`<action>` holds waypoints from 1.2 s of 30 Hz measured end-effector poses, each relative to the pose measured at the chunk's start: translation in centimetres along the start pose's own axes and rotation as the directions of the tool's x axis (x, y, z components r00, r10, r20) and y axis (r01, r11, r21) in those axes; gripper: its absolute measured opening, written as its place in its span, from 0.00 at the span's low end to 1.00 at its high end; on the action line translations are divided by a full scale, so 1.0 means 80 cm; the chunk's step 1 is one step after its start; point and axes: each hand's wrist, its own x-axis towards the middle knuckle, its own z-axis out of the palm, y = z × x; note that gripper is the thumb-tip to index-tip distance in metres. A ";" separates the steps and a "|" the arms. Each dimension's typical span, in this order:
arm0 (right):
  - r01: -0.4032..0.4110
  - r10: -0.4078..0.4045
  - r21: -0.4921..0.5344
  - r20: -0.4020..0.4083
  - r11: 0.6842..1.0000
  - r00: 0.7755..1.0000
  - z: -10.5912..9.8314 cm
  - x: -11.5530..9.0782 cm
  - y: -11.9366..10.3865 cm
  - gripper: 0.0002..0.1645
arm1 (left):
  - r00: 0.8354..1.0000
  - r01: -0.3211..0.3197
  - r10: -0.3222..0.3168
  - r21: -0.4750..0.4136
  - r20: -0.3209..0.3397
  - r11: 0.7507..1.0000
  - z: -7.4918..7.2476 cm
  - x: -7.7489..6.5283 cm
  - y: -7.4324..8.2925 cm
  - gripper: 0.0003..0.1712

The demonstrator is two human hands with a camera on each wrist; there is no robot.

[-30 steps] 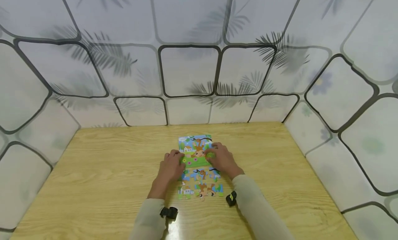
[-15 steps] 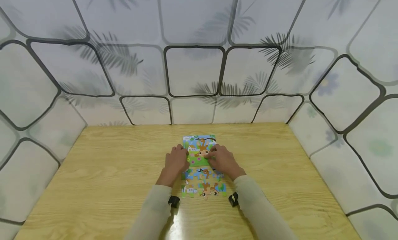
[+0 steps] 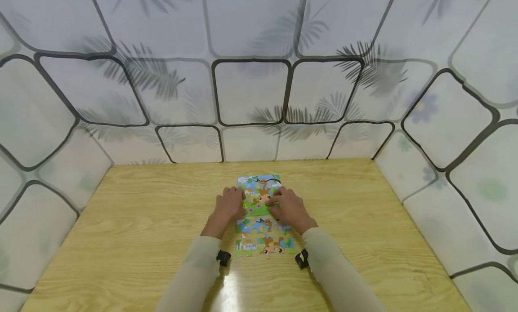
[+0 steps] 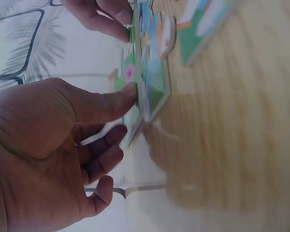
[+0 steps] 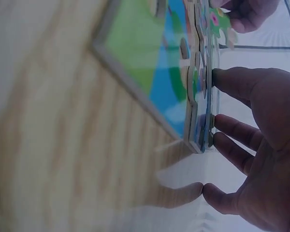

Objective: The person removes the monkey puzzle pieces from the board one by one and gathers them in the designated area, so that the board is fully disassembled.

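A monkey jigsaw board [image 3: 260, 179] lies on the table, showing a house, branch and flowers. At its left edge, my left hand [image 3: 229, 205] pinches a green puzzle piece with a pink flower [image 5: 217, 20], which stands tilted up. The index finger is mostly hidden behind the thumb. My right hand [image 3: 289, 207] rests fingertips on the board's right side, thumb [image 5: 232, 82] and fingers spread apart over the surface. Close in front of the board are loose puzzle pieces [image 3: 265, 224] with a monkey on a branch. Nearer still lies a monkey-face piece [image 3: 268, 249].
The wooden table [image 3: 162, 204] bears more pieces, including a house piece [image 3: 247, 247] and a green-and-blue piece [image 3: 289, 243] near the right wrist. Patterned cloth walls [image 3: 251, 91] enclose the back and sides. A small black camera [image 3: 223, 258] sits on each wrist.
The left hand has shifted slightly to the right and its wrist straightened along the board's edge. The right hand stays on the board; the head view has turned a little left.
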 end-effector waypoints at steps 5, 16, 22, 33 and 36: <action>-0.014 0.014 0.007 0.010 1.000 1.000 0.001 0.001 0.002 0.10 | 0.998 -0.011 0.004 -0.142 -0.055 0.990 0.005 -0.006 -0.009 0.14; -0.028 0.028 0.004 -0.007 1.000 1.000 0.004 -0.003 0.002 0.09 | 0.992 -0.119 0.098 -0.309 -0.083 0.944 -0.002 -0.042 -0.021 0.07; -0.028 0.029 0.019 -0.014 0.999 0.999 0.001 -0.003 0.002 0.09 | 0.989 -0.145 0.137 -0.346 -0.046 0.927 -0.010 -0.065 -0.016 0.06; -0.046 0.045 0.024 0.011 0.999 0.999 0.003 -0.001 0.002 0.08 | 0.971 -0.211 0.236 -0.320 0.042 0.924 -0.015 -0.098 -0.019 0.05; -0.047 0.046 0.032 0.008 0.998 0.999 0.003 -0.001 0.003 0.08 | 0.953 -0.238 0.285 -0.329 0.102 0.914 -0.015 -0.103 -0.023 0.06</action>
